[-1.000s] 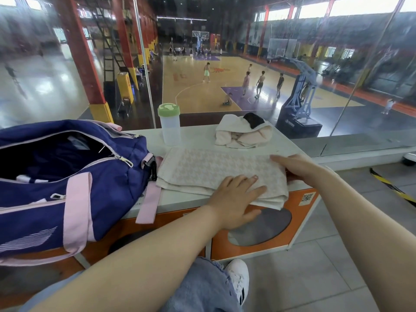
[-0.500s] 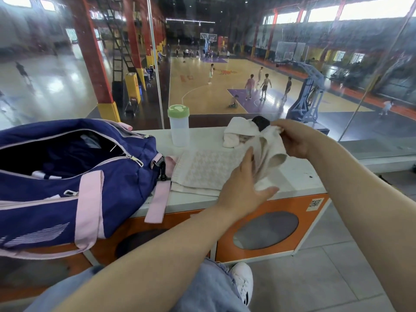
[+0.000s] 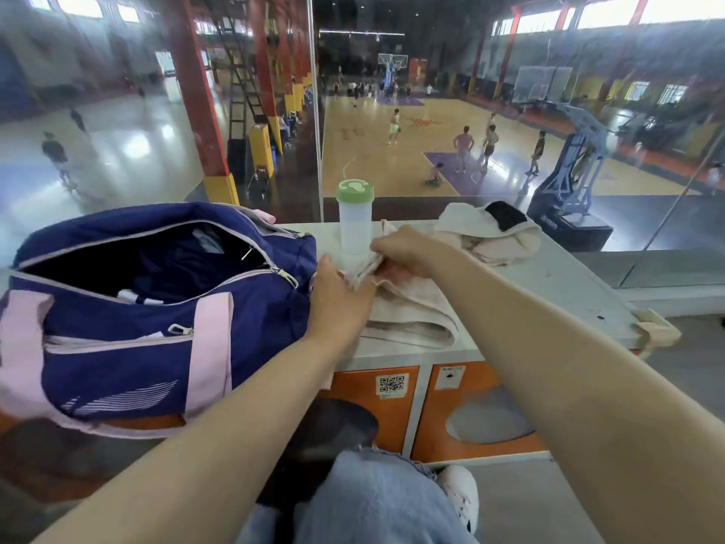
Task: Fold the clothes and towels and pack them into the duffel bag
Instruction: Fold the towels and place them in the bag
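A cream patterned towel (image 3: 412, 320) lies folded over on the white counter (image 3: 569, 292), right beside the bag. My right hand (image 3: 400, 251) grips the towel's folded-over end near the bottle. My left hand (image 3: 339, 300) rests flat on the towel's left part, fingers straight. The navy and pink duffel bag (image 3: 129, 347) stands at the left with its top zip open; dark and white items show inside. A pile of white and pale pink clothes (image 3: 490, 237) with a black piece on top sits at the counter's back right.
A clear bottle with a green lid (image 3: 355, 217) stands just behind my hands. A glass wall runs along the counter's far edge, above a basketball court. Orange locker doors (image 3: 482, 410) sit below the counter. My knee and white shoe are at the bottom.
My right hand has carried the towel's right end over to the left, folding it in half. My left hand moved left toward the bag. The view shifted right.
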The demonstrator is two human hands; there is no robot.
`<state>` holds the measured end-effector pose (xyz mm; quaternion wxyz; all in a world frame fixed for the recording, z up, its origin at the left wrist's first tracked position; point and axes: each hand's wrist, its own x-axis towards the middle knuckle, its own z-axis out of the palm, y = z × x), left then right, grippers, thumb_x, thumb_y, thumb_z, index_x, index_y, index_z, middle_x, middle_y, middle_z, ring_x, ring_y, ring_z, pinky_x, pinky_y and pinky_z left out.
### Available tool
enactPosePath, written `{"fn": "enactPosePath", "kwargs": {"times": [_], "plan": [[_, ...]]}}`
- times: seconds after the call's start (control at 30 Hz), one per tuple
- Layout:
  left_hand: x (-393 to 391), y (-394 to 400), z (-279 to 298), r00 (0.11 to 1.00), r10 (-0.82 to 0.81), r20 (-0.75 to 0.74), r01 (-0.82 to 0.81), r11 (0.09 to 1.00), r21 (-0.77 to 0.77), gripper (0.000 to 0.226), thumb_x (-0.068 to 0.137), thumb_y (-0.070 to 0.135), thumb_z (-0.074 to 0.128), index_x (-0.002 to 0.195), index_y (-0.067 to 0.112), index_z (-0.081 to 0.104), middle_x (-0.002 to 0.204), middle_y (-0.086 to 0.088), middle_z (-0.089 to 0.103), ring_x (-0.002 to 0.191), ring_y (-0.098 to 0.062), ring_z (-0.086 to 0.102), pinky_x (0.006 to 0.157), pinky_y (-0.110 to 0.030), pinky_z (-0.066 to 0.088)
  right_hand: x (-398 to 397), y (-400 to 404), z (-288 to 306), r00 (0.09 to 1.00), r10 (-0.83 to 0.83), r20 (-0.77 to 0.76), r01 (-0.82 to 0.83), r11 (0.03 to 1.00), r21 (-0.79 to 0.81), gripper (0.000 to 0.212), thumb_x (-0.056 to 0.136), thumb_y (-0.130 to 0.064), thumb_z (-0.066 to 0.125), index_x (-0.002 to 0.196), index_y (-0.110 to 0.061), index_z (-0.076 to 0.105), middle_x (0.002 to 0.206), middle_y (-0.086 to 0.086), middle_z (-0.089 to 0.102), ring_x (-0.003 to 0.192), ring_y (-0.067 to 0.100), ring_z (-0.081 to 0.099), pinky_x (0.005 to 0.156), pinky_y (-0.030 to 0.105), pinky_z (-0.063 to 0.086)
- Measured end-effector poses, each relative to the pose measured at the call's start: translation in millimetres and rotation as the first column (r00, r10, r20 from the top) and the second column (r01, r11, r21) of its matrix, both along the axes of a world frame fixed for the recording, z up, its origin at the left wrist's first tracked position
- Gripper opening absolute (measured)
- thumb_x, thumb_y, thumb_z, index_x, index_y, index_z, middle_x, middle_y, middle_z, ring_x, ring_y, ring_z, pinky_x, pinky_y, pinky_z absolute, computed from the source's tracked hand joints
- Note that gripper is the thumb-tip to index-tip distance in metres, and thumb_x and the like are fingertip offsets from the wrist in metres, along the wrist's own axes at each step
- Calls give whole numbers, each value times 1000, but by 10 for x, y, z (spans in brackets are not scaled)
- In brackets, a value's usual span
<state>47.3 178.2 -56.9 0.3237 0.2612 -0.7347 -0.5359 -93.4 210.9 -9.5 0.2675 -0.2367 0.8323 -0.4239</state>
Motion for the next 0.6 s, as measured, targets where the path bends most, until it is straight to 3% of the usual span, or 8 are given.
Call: {"fn": "enactPosePath", "kwargs": {"times": [0.07, 0.13, 0.23, 0.3, 0.37, 0.47, 0.53, 0.6], "plan": [[90, -157, -141, 966, -95, 241, 160, 950, -267, 43, 85, 18, 62, 124, 21, 45, 109, 9, 59, 107, -17, 58, 84, -30, 48, 70, -23, -86, 998, 65, -1, -65, 994, 86, 17, 86, -16, 52, 85, -2, 62, 82, 19, 71, 61, 30, 66, 53, 28, 53], [123, -271, -289, 878, -123, 463, 357, 813, -460, 61, 87, 22, 54, 144, 25, 35, 135, -1, 52, 125, -24, 47, 99, -42, 45, 109, -17, -153, 994, 103, 26, -105, 989, 101, 19, 91, -24, 51, 89, -7, 59, 77, 12, 64, 55, 21, 55, 47, 22, 42], [129, -306, -334, 839, -54, 542, 418, 701, -577, 65, 91, 30, 48, 152, 29, 26, 149, -4, 40, 132, -29, 39, 104, -46, 41, 103, 40, -208, 979, 185, 85, -187, 982, 21, 15, 96, -22, 45, 98, -12, 55, 86, 10, 57, 68, 21, 52, 53, 26, 37], [122, -294, -314, 808, 16, 589, 441, 647, -622, 59, 94, 36, 45, 150, 28, 29, 150, -2, 38, 131, -28, 42, 103, -45, 40, 51, 123, -260, 986, 160, -47, -163, 983, -79, 22, 94, -9, 43, 105, -17, 60, 97, 5, 61, 78, 19, 58, 64, 29, 47], [133, -261, -273, 741, 74, 668, 504, 596, -625, 54, 96, 41, 40, 147, 25, 34, 150, -1, 37, 131, -27, 43, 103, -45, 38, -14, 258, -324, 948, -14, -318, -29, 991, -130, 32, 88, -4, 45, 106, -22, 64, 112, 3, 64, 97, 22, 62, 86, 35, 52], [156, -217, -155, 739, 39, 672, 469, 686, -556, 40, 97, 46, 38, 123, 20, 55, 130, -3, 53, 110, -25, 56, 90, -40, 43, -89, 531, -460, 854, -235, -464, 247, 968, -35, 42, 84, -16, 54, 126, -20, 55, 129, 7, 54, 112, 29, 55, 95, 40, 48], [175, -201, -105, 777, 2, 630, 413, 753, -512, 37, 96, 50, 39, 103, 20, 59, 112, -2, 58, 93, -21, 58, 78, -36, 46, -90, 680, -553, 873, -259, -412, 321, 943, 87, 66, 84, -30, 61, 143, -12, 36, 140, 14, 44, 123, 35, 48, 97, 40, 44], [193, -198, -90, 792, -39, 610, 397, 791, -465, 40, 95, 55, 40, 97, 21, 62, 104, 1, 57, 89, -18, 57, 76, -34, 46, -68, 759, -621, 906, -294, -303, 343, 931, 121, 86, 84, -45, 63, 148, -4, 23, 141, 18, 43, 123, 37, 48, 94, 39, 44]]}}
